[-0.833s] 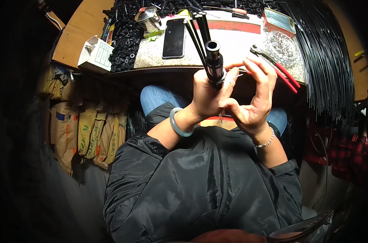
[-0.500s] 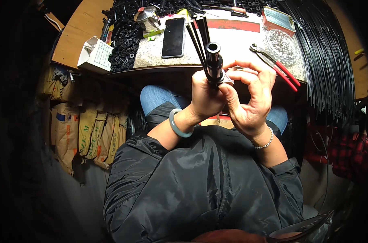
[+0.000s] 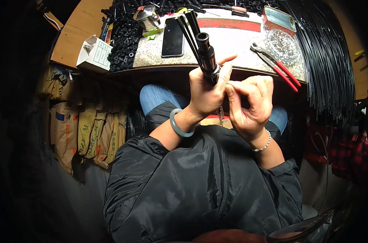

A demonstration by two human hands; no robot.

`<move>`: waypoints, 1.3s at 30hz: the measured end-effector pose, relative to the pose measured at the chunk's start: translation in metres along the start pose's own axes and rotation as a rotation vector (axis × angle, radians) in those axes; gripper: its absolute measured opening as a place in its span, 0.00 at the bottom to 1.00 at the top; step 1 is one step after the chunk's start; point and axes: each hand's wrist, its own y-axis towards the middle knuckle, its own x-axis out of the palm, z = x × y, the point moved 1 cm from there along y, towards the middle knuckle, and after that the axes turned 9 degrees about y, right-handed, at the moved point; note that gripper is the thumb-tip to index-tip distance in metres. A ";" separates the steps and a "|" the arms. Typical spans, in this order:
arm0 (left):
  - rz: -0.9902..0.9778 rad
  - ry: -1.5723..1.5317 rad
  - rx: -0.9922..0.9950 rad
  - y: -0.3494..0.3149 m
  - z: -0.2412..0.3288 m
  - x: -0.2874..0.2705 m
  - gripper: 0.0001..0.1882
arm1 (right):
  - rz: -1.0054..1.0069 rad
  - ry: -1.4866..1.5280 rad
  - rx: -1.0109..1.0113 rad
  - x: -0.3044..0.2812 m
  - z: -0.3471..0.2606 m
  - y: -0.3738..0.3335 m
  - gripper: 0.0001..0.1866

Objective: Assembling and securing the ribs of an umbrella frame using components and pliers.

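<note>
Phone (image 3: 173, 38): on the bench (image 3: 74, 44), between small-parts heap (image 3: 123, 50) and pliers (image 3: 275, 67)
Metal pot (image 3: 147, 18): behind the phone, to the left
Carton (image 3: 96, 52): at the bench's left front edge, beside the heap
Dish (image 3: 281, 46): right of the pliers' head, before the tin (image 3: 279, 19)
Rod bundle (image 3: 326, 60): far right, overhanging the front edge
Sacks (image 3: 86, 133): lower left, below bench level
Tube (image 3: 207, 58): in the left fingers (image 3: 226, 75), left of the right fingers (image 3: 253, 91)

I now see the glossy black tube (image 3: 208, 58) nearer the flat black phone (image 3: 173, 38), the bare right hand (image 3: 252, 104) farther from it, fingers pinched.
</note>
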 end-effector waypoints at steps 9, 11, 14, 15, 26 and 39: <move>-0.092 0.057 0.085 -0.002 -0.013 -0.001 0.11 | -0.009 1.022 0.879 -0.004 0.010 0.001 0.05; -0.108 0.058 0.067 -0.001 -0.009 -0.003 0.11 | -0.042 1.276 1.085 -0.004 0.019 -0.009 0.07; -0.055 0.040 -0.138 -0.002 -0.007 -0.017 0.10 | -0.003 1.020 1.007 -0.011 0.038 -0.023 0.05; -0.041 -0.043 -0.111 0.000 -0.007 -0.020 0.11 | 0.047 0.724 0.874 -0.018 0.045 -0.022 0.04; -0.141 -0.014 -0.055 0.011 -0.011 -0.032 0.13 | -0.320 -0.824 0.083 -0.088 0.144 -0.036 0.11; 0.034 0.040 -0.204 0.015 -0.019 -0.034 0.11 | -0.460 -0.360 0.134 -0.081 0.005 0.014 0.20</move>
